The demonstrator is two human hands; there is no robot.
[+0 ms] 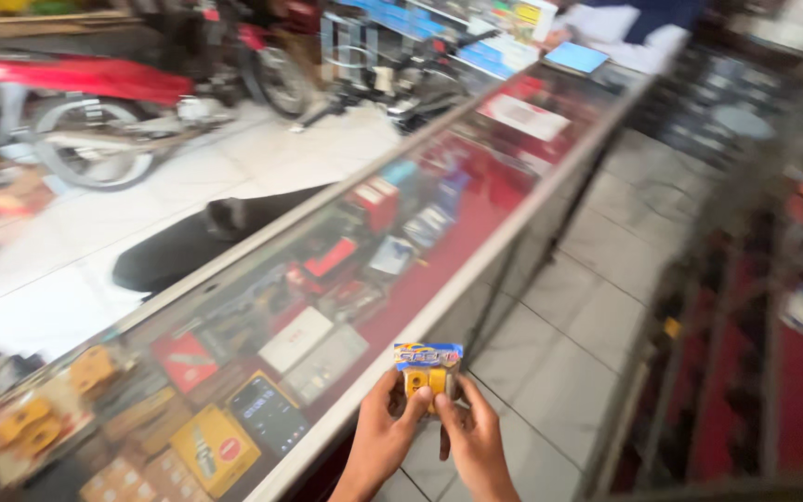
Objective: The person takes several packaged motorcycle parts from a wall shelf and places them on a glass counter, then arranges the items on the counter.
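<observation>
Both of my hands hold one small blister pack (427, 369) with a blue and orange card top and yellow parts inside. My left hand (384, 437) grips its left side with the thumb on the front. My right hand (472, 437) pinches its right side. The pack hovers just beside the metal edge of a long glass display counter (439, 307), over the tiled floor.
Inside the counter lie several boxed and packaged parts on red lining, with a dark phone (267, 414) on the glass. A black motorcycle seat (197, 244) lies on the white floor beyond. Motorcycles (95, 102) stand at the back left. Shelves (773, 307) line the right side. A person's sleeve (625, 28) shows at the far end.
</observation>
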